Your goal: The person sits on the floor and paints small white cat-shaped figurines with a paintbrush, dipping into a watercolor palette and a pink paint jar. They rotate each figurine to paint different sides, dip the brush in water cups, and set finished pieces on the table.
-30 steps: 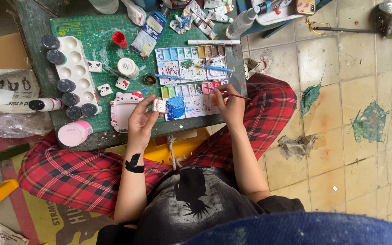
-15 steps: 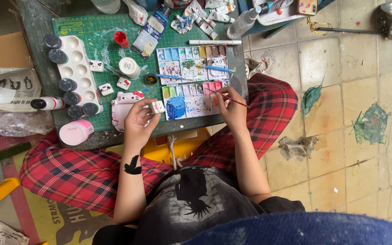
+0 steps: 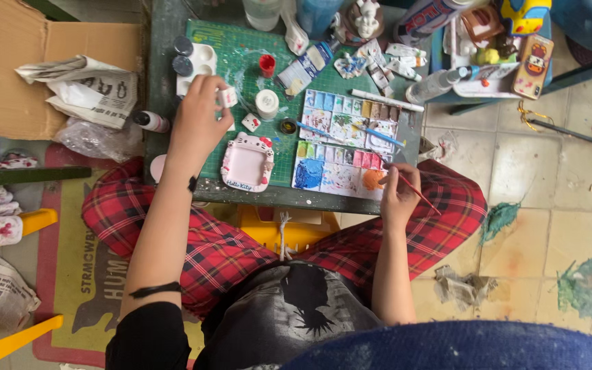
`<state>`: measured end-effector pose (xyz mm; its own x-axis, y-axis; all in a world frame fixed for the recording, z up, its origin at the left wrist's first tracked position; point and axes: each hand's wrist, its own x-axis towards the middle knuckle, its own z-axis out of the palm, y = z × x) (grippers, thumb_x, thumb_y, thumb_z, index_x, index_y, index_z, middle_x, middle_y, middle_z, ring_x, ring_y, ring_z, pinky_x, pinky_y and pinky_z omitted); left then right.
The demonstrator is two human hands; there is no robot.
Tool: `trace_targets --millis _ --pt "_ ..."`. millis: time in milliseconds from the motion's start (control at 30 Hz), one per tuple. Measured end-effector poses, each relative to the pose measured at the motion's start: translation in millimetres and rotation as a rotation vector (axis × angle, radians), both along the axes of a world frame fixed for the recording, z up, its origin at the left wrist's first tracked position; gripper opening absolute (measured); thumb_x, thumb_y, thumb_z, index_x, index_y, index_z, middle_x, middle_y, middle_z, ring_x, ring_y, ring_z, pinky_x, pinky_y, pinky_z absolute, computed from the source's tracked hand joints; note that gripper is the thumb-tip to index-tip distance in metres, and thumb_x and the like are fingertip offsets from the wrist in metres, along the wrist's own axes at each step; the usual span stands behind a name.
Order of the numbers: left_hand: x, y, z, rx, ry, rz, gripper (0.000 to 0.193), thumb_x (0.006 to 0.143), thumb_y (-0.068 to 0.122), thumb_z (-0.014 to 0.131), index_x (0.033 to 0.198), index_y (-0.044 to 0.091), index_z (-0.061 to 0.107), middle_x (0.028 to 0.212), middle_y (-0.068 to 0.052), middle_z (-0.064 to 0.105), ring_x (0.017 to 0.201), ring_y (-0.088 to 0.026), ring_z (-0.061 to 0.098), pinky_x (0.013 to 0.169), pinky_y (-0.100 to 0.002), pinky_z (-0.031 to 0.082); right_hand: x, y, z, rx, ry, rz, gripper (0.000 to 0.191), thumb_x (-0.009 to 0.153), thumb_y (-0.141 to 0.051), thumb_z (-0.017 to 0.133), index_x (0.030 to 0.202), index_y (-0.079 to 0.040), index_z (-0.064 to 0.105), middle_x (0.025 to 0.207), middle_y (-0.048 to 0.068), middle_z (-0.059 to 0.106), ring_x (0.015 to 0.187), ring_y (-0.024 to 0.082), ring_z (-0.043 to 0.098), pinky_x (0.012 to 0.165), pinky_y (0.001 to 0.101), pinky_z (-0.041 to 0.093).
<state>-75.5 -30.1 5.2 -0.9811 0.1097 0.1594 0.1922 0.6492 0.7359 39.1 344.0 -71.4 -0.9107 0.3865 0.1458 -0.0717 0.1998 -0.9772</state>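
Note:
My left hand [image 3: 200, 116] reaches out over the green cutting mat [image 3: 255, 147] and pinches a small white cube-shaped piece [image 3: 228, 96] just beside the white paint well tray [image 3: 200, 62]. My right hand [image 3: 397, 195] rests at the table's near edge and grips a thin red-handled paintbrush [image 3: 416, 190], its tip over the orange patch of the watercolour palette [image 3: 344, 147]. A pink and white cat-shaped dish [image 3: 247, 163] lies on the mat between my hands. Another small white piece [image 3: 251, 122] sits by a white paint pot [image 3: 267, 103].
A small low table [image 3: 268, 199] bears paint tubes, bottles, a red cap [image 3: 266, 65] and a figurine [image 3: 366, 17]. An open cardboard box [image 3: 49, 62] with newspaper stands at left. A yellow stool [image 3: 8, 288] is at lower left. Tiled floor with paint stains lies right.
My left hand has moved from the table's near edge up and leftwards to the paint well tray, carrying the small white piece. My right hand stays with the brush near the palette.

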Motion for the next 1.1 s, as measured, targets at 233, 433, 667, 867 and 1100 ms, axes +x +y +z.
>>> trace_targets --millis 233,433,667,867,1100 --pt "-90 19 -2 -0.568 0.210 -0.122 0.036 0.065 -0.001 0.085 0.097 0.012 0.075 0.113 -0.004 0.066 0.117 -0.026 0.058 0.101 -0.045 0.043 -1 1 -5 -0.127 -0.019 -0.007 0.004 0.111 -0.006 0.057 0.114 -0.004 0.054 0.082 0.004 0.064 0.064 0.004 0.052 0.058 0.0189 0.037" --pt "-115 11 -3 -0.600 -0.041 -0.182 0.037 0.053 0.007 0.094 0.085 0.021 0.083 0.105 -0.004 0.068 0.117 -0.029 0.052 0.102 -0.050 0.033 5 15 -17 -0.112 -0.018 -0.016 0.004 0.111 -0.007 0.056 0.114 -0.005 0.054 0.079 0.004 0.064 0.064 0.004 0.054 0.058 0.0194 0.037" --pt "-71 -53 35 -0.310 0.465 -0.170 0.040 0.088 0.000 0.077 0.127 0.004 0.070 0.124 -0.011 0.069 0.121 -0.032 0.061 0.106 -0.044 0.045 19 19 -27 -0.126 -0.031 0.032 0.012 0.112 -0.007 0.055 0.121 0.000 0.058 0.108 0.012 0.069 0.073 0.010 0.062 0.060 0.0215 0.042" --pt "84 -61 21 -0.714 -0.053 0.240 0.057 0.065 0.033 0.091 0.108 0.003 0.069 0.113 -0.015 0.065 0.105 -0.036 0.062 0.091 -0.049 0.048 7 -31 -17 -0.137 -0.004 0.265 0.024 0.114 -0.014 0.039 0.124 -0.001 0.057 0.114 0.017 0.072 0.079 0.017 0.070 0.067 0.0257 0.052" --pt "97 -58 0 -0.587 -0.286 0.171 0.063 0.077 0.021 0.088 0.133 0.005 0.062 0.129 -0.014 0.065 0.114 -0.034 0.065 0.095 -0.044 0.054 0 -91 5 -0.105 0.010 0.587 0.017 0.114 -0.016 0.044 0.117 -0.004 0.056 0.122 0.019 0.071 0.093 0.018 0.070 0.076 0.0279 0.053"
